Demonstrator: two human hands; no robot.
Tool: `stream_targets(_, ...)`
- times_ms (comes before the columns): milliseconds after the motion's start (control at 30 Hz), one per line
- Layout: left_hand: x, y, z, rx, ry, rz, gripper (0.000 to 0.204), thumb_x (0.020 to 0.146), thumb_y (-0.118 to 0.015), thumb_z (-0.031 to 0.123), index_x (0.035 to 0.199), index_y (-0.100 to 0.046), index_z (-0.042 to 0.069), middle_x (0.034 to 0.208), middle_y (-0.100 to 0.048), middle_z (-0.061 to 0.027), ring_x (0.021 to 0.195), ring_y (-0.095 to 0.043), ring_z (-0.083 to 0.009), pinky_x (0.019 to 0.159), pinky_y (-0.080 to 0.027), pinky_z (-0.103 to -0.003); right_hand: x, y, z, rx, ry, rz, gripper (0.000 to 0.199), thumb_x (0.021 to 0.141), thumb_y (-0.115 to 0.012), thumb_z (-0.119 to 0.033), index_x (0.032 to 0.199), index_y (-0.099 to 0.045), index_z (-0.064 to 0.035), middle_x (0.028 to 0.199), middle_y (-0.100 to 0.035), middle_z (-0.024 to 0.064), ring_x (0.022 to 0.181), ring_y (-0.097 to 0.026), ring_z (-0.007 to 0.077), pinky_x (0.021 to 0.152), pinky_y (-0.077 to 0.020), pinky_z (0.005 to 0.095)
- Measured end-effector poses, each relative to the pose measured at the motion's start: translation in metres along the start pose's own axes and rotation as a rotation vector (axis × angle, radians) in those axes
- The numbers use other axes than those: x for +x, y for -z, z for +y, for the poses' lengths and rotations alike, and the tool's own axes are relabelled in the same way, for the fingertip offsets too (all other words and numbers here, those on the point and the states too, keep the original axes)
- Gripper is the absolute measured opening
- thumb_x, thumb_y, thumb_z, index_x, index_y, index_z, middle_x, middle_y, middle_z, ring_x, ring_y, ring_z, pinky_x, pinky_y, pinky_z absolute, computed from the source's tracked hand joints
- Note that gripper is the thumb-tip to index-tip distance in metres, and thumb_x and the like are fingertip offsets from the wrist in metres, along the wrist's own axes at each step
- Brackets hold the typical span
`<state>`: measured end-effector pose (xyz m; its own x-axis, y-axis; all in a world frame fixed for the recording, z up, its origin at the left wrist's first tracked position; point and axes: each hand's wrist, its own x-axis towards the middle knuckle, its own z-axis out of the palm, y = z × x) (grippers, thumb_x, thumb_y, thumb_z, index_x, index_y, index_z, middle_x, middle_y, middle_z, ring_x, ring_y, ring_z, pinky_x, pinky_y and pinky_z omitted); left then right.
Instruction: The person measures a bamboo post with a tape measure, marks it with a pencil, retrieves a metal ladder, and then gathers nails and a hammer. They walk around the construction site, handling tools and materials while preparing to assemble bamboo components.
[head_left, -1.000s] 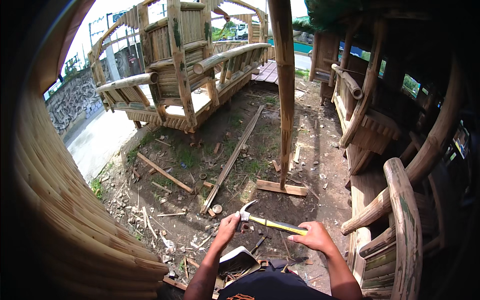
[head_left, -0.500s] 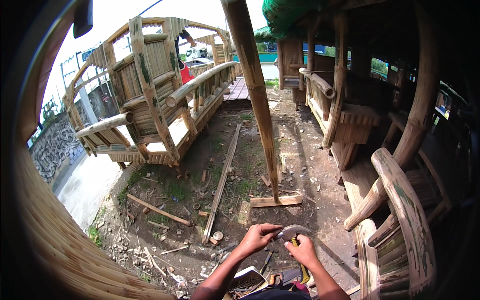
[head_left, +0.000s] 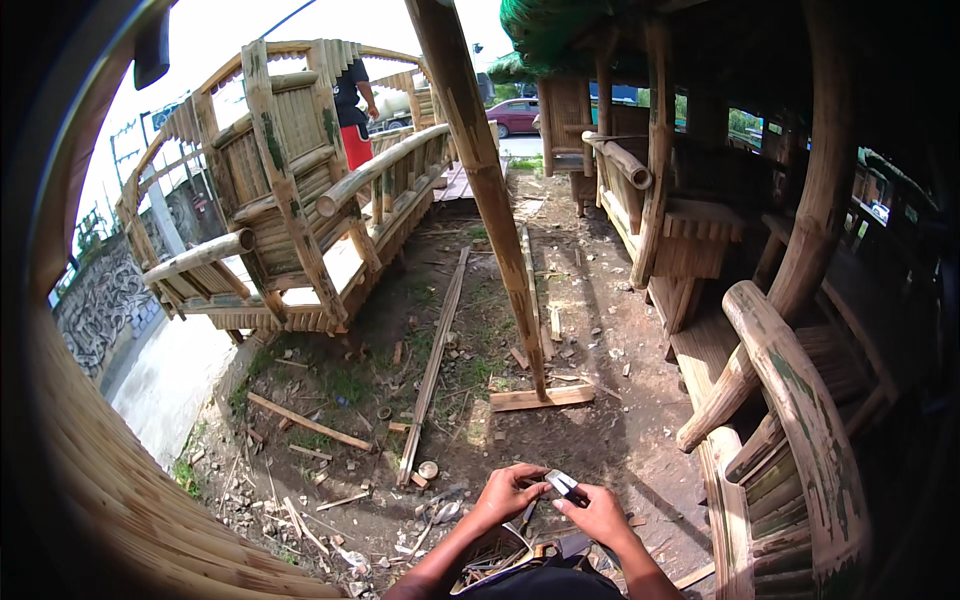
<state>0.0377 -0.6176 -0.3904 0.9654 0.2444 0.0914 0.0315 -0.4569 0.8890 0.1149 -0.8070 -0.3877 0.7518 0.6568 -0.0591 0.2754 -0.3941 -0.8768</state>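
Note:
Low in the middle, my two hands are close together over the ground. My right hand (head_left: pixel 602 518) is closed round a hammer (head_left: pixel 566 485) whose metal head sticks out toward my left hand. Its handle is mostly hidden by my hand and forearm. The fingers of my left hand (head_left: pixel 506 494) are pinched right beside the hammer head. Whatever they hold, if anything, is too small to make out. Below my hands, partly covered by my left forearm and body, is a white container (head_left: pixel 518 541) with sticks and tools in it.
A slanting bamboo pole (head_left: pixel 500 230) rises from a short board (head_left: pixel 542 398) ahead. Long bamboo strips (head_left: pixel 436 360) and scraps lie on the dirt. A bamboo hut (head_left: pixel 290 200) stands left, with a person (head_left: pixel 352 105) beyond. Bamboo benches (head_left: pixel 790 400) flank me on the right.
The hammer has turned in my right hand, and its yellow handle no longer shows. Both hands moved slightly lower. My view shifted a little; a dark red car has appeared in the distance.

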Motion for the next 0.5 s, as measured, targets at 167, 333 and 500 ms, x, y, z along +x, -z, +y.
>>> stream_targets(167, -0.005, -0.027, 0.011, 0.044, -0.076, 0.07, 0.03, 0.084, -0.074, 0.022, 0.105, -0.07, 0.001, 0.102, -0.07, -0.0132, 0.086, -0.071, -0.0241, 0.075, -0.056, -0.032, -0.007, 0.024, 0.019, -0.001, -0.028, -0.044, 0.034, 0.081, -0.074, -0.028, 0.105, -0.069, -0.0037, 0.086, -0.07, 0.0167, 0.079, -0.07, 0.0276, 0.071, -0.0519, 0.0351)
stream_targets(333, -0.01, -0.059, 0.015, -0.005, -0.023, 0.05, 0.027, 0.085, -0.074, 0.018, 0.107, -0.07, 0.004, 0.102, -0.071, -0.0107, 0.087, -0.07, -0.0192, 0.077, -0.056, -0.03, -0.019, 0.046, 0.043, -0.068, -0.078, -0.086, 0.036, 0.081, -0.074, -0.03, 0.104, -0.07, -0.0035, 0.085, -0.071, 0.0159, 0.078, -0.07, 0.027, 0.071, -0.0517, 0.0361)
stream_targets(500, -0.013, -0.076, 0.017, -0.012, -0.001, -0.019, 0.027, 0.087, -0.071, 0.015, 0.112, -0.069, 0.005, 0.102, -0.07, -0.0102, 0.089, -0.069, -0.0171, 0.079, -0.055, -0.031, -0.028, 0.059, 0.061, -0.033, -0.054, -0.12, 0.039, 0.082, -0.072, -0.032, 0.109, -0.069, -0.0044, 0.087, -0.072, 0.016, 0.08, -0.071, 0.0255, 0.073, -0.052, 0.0347)
